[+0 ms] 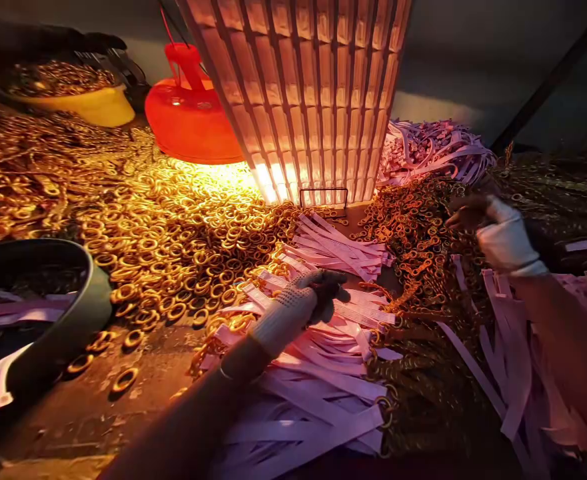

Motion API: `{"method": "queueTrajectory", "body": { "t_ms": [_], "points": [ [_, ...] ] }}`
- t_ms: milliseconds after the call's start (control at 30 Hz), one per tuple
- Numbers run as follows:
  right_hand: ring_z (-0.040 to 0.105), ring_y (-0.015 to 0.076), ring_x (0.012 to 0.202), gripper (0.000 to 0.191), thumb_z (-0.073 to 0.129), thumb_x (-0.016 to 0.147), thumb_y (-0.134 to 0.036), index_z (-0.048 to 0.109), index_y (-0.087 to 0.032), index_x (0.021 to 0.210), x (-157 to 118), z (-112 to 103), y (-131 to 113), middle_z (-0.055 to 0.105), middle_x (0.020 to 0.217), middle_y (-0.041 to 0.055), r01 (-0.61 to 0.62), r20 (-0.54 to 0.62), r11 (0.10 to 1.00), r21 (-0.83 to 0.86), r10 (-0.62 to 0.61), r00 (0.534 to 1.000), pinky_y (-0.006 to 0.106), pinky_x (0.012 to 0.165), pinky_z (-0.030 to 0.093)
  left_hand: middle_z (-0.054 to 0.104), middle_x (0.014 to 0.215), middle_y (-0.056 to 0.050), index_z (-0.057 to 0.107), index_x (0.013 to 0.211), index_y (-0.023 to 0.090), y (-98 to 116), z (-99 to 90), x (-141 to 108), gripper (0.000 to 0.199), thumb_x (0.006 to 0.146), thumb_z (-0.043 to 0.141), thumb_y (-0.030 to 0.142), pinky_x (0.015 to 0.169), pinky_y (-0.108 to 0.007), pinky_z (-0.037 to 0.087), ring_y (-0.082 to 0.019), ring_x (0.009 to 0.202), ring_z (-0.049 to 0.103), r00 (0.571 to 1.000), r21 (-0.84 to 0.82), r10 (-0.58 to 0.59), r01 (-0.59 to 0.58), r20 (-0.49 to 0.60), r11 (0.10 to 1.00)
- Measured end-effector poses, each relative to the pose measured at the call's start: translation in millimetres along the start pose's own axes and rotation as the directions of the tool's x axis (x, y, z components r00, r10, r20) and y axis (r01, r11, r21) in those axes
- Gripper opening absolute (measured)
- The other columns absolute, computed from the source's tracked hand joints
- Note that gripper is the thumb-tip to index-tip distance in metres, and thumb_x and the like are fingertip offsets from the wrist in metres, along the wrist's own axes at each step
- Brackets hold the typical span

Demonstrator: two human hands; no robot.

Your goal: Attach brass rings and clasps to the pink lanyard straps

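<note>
My left hand [298, 303], in a pale dotted glove with dark fingertips, is over a long heap of pinkish fabric straps [323, 367] with metal rings at their ends. Its fingers are curled together; whatever may be between them is hidden. To the right, my right hand [503, 230], also gloved, hovers at the far side of a pile of small metal clasps [413, 233]. Its fingers bend inward and look slightly smeared, and I cannot make out anything in them. Loose brass-coloured rings [173, 247] spread in a large mound left of the straps.
A red lamp [193, 120] shines beside an upright ribbed panel [318, 100]. A dark tub [93, 287] with straps stands at left; a yellow container [93, 107] of metal parts is behind. More straps lie at back right [433, 150] and under my right forearm.
</note>
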State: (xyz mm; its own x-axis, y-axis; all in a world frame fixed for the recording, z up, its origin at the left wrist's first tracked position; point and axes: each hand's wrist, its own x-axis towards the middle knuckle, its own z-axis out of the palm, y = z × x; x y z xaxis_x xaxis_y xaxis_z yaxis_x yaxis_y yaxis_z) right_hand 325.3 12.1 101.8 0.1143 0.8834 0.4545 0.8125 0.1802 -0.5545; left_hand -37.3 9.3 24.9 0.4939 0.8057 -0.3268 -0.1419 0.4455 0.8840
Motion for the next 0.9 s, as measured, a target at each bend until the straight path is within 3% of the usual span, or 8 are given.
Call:
{"method": "queueTrajectory", "body": {
  "t_ms": [67, 133, 300, 533, 667, 767, 833, 900],
  "points": [
    [0.067, 0.0163, 0.077, 0.022, 0.052, 0.095, -0.028, 0.069, -0.022, 0.106, -33, 42, -28, 0.073, 0.09, 0.0052, 0.067, 0.151, 0.991, 0.113, -0.084, 0.985, 0.03, 0.075, 0.055, 0.073, 0.073, -0.007, 0.064, 0.118, 0.011, -1, 6.1, -2, 0.038, 0.083, 0.061, 0.026, 0.036, -0.018, 0.027, -0.006, 0.037, 0.046, 0.998, 0.076, 0.062, -0.06, -0.028, 0.995],
    [0.069, 0.021, 0.095, 0.025, 0.055, 0.092, -0.023, 0.067, -0.02, 0.114, -65, 80, -55, 0.073, 0.107, 0.0094, 0.134, 0.255, 0.958, 0.252, -0.199, 0.946, 0.035, 0.09, 0.055, 0.068, 0.065, -0.003, 0.058, 0.131, 0.011, -1, 11.5, -5, 0.048, 0.086, 0.056, 0.029, 0.037, -0.018, 0.029, -0.008, 0.038, 0.044, 0.996, 0.097, 0.088, -0.087, -0.011, 0.992],
    [0.067, 0.0265, 0.107, 0.021, 0.057, 0.096, -0.027, 0.063, -0.019, 0.114, -101, 134, -97, 0.074, 0.106, 0.0119, -0.058, 0.355, 0.958, 0.28, -0.047, 0.934, 0.039, 0.095, 0.053, 0.063, 0.066, 0.001, 0.041, 0.152, 0.013, -9, 19.4, -6, 0.064, 0.092, 0.054, 0.033, 0.042, -0.02, 0.035, -0.009, 0.045, 0.047, 0.97, 0.102, 0.244, -0.244, 0.011, 0.964],
    [0.067, 0.0193, 0.096, 0.016, 0.052, 0.098, -0.025, 0.062, -0.02, 0.109, -105, 143, -117, 0.073, 0.107, 0.0069, -0.184, 0.413, 0.813, 0.553, -0.075, 0.908, 0.03, 0.086, 0.054, 0.051, 0.062, 0.005, 0.049, 0.148, 0.015, -24, 21.7, -6, 0.053, 0.099, 0.051, 0.033, 0.05, -0.022, 0.039, -0.01, 0.051, 0.045, 0.887, 0.314, 0.458, -0.418, -0.063, 0.852],
    [0.066, 0.019, 0.082, 0.018, 0.051, 0.089, -0.011, 0.063, -0.019, 0.1, -111, 141, -119, 0.072, 0.092, 0.0063, -0.163, 0.399, 0.945, 0.282, 0.039, 0.916, 0.027, 0.073, 0.049, 0.067, 0.08, -0.003, 0.06, 0.137, 0.018, -24, 16.8, -6, 0.044, 0.093, 0.054, 0.02, 0.068, -0.027, 0.049, -0.015, 0.069, 0.06, 0.857, 0.503, 0.515, -0.451, 0.013, 0.738],
    [0.065, 0.0201, 0.081, 0.017, 0.053, 0.084, -0.008, 0.063, -0.018, 0.094, -113, 130, -118, 0.072, 0.091, 0.0079, -0.08, 0.47, 0.996, -0.029, 0.084, 0.879, 0.028, 0.07, 0.043, 0.072, 0.102, -0.009, 0.07, 0.12, 0.018, -18, 14.2, -5, 0.035, 0.085, 0.066, 0.019, 0.082, -0.032, 0.051, -0.02, 0.086, 0.066, 0.84, 0.643, 0.541, -0.437, 0.043, 0.628],
    [0.065, 0.0201, 0.079, 0.013, 0.055, 0.084, -0.01, 0.063, -0.018, 0.092, -115, 122, -119, 0.072, 0.089, 0.0083, -0.006, 0.532, 0.984, -0.18, 0.103, 0.841, 0.028, 0.067, 0.04, 0.072, 0.099, -0.01, 0.072, 0.114, 0.018, -16, 14.6, -5, 0.03, 0.085, 0.066, 0.02, 0.079, -0.032, 0.052, -0.019, 0.083, 0.065, 0.862, 0.638, 0.501, -0.426, 0.072, 0.641],
    [0.065, 0.02, 0.077, 0.011, 0.057, 0.085, -0.015, 0.064, -0.018, 0.093, -119, 118, -123, 0.073, 0.089, 0.0077, 0.058, 0.558, 0.969, -0.241, 0.089, 0.825, 0.028, 0.063, 0.038, 0.071, 0.091, -0.008, 0.072, 0.109, 0.017, -16, 16.7, -6, 0.027, 0.084, 0.064, 0.017, 0.073, -0.03, 0.052, -0.018, 0.078, 0.064, 0.913, 0.525, 0.392, -0.39, 0.113, 0.757]
  ]
}}
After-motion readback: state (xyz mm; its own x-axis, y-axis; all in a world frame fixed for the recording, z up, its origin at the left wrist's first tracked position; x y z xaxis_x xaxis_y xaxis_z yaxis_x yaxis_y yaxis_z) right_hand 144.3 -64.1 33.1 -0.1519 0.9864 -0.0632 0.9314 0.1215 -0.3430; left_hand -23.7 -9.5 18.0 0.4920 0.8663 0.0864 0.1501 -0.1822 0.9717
